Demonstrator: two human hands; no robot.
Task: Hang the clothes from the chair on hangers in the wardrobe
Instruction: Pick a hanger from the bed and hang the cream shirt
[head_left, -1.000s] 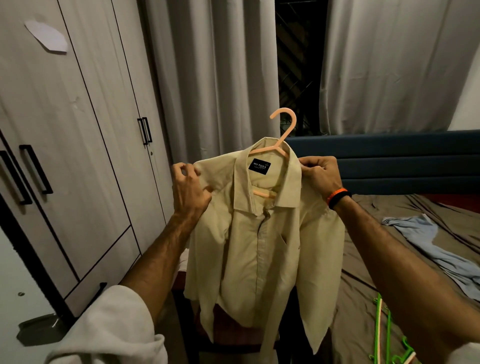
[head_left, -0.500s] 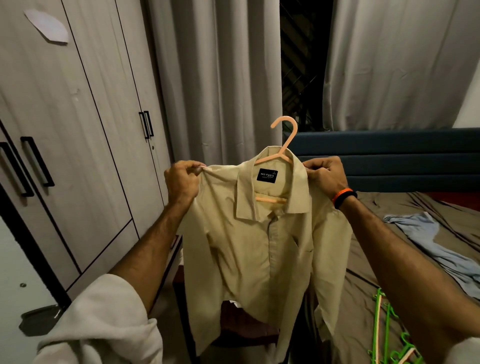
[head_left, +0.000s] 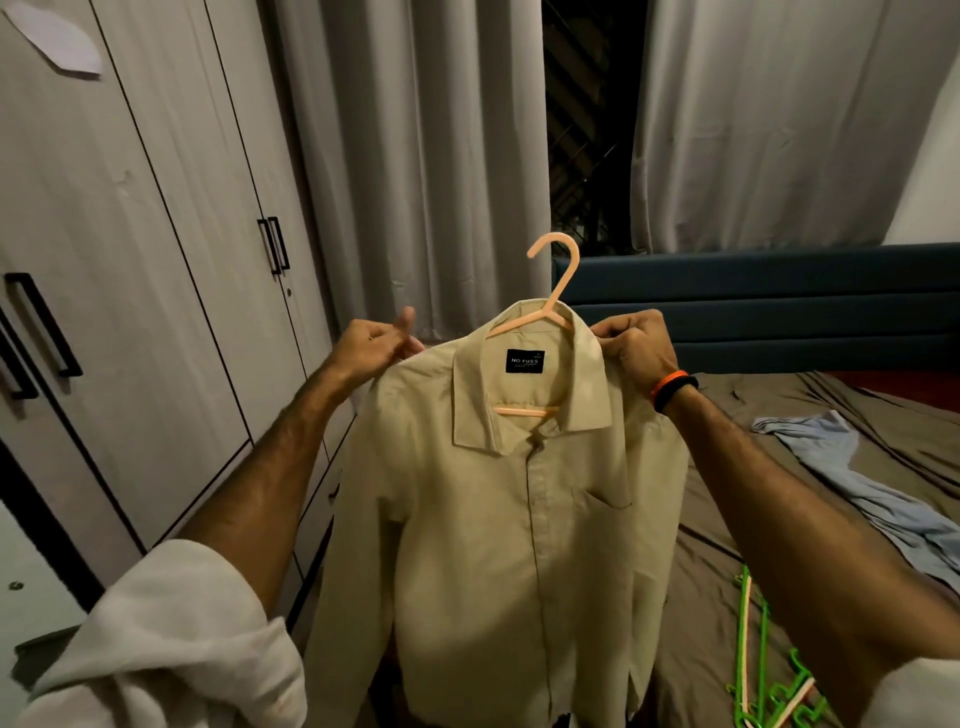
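Since half a second ago the pale yellow button-front cotton shirt (head_left: 519, 519) has settled square on the peach plastic hanger (head_left: 550, 291), its left shoulder now smoothed flat where it was bunched in the fist. At that shoulder the left hand (head_left: 371, 345) looks loosened, with one finger lifted and blurred; whether it pinches the seam or only touches it I cannot tell. Opposite it, the right hand (head_left: 636, 345), wearing an orange and black wristband (head_left: 672, 387), has its fingers curled round the other shoulder seam beside the collar, bearing the garment. It hangs in the air between the two hands, front facing the person, with the hook rising free above the collar. Well apart to the left stands the grey wood-grain wardrobe with black bar handles (head_left: 156, 260), all its visible doors closed. So the left hand is the nearer one to a handle, and the hanger's long axis runs across the view, roughly square-on to those doors. Loose green plastic hangers (head_left: 763, 670) lie on the brown bedsheet (head_left: 779, 467) near a crumpled light blue garment (head_left: 857, 483).
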